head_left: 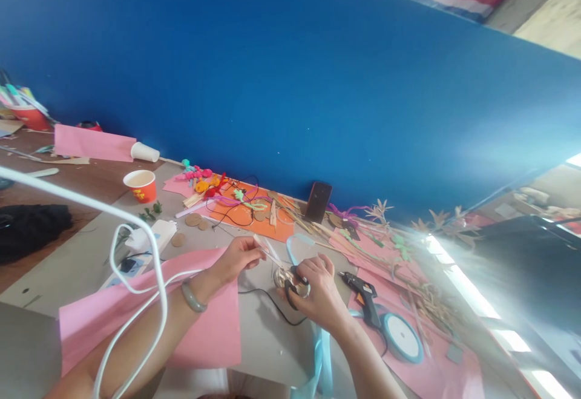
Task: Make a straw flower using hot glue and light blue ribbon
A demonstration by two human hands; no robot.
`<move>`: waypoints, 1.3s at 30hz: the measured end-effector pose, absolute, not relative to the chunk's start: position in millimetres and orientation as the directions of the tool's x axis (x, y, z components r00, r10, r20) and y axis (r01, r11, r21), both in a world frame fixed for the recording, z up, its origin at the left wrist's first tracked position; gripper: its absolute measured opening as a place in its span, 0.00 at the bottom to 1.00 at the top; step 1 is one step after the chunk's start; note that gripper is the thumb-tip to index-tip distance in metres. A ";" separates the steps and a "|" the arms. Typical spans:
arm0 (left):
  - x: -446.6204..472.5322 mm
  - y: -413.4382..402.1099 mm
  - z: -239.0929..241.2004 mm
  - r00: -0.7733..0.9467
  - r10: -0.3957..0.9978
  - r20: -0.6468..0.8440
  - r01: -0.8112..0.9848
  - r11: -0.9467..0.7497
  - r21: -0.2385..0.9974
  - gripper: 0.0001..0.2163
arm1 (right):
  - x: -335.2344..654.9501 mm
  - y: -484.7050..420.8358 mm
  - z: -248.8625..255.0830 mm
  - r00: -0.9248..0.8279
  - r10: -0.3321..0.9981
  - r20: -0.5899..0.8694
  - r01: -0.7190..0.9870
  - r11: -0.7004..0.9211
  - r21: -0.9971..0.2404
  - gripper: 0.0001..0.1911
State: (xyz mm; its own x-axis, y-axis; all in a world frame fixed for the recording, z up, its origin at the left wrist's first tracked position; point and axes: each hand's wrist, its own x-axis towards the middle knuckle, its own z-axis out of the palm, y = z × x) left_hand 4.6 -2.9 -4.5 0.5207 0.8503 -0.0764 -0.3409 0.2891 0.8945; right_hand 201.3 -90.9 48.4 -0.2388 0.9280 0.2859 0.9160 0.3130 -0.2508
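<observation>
My left hand point(238, 258) is pinched on the end of a clear strip of tape point(269, 252) that runs to a tape roll point(290, 279). My right hand point(320, 290) is closed around that roll, just above the grey table mat point(267, 332). A jade bangle point(193, 297) sits on my left wrist. A light blue ribbon point(321, 356) hangs under my right forearm. A pink paper sheet point(209, 326) lies under my left arm.
A black glue gun point(363, 293) and a ribbon spool point(402, 337) lie right of my right hand. A red paper cup point(141, 186), a phone point(318, 201), an orange sheet point(272, 226) with craft bits, a power strip point(145, 243) and a white cable point(136, 290) are around. A blue wall point(290, 84) stands behind.
</observation>
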 end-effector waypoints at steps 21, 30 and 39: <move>4.2 -4.8 0.4 0.544 0.837 -0.062 -0.321 0.276 0.906 0.12 | 207.3 -86.9 42.0 -0.254 0.923 0.289 0.908 0.330 -0.257 0.12; 5.3 -0.8 -7.1 0.452 0.891 -0.043 -0.260 0.177 0.949 0.12 | 210.9 -85.7 43.9 0.057 0.914 0.402 0.801 0.198 -0.565 0.16; 4.1 -4.7 1.1 0.454 0.890 -0.032 -0.220 0.147 0.964 0.14 | 187.0 -83.9 34.7 0.051 0.958 0.282 0.725 0.159 -0.671 0.14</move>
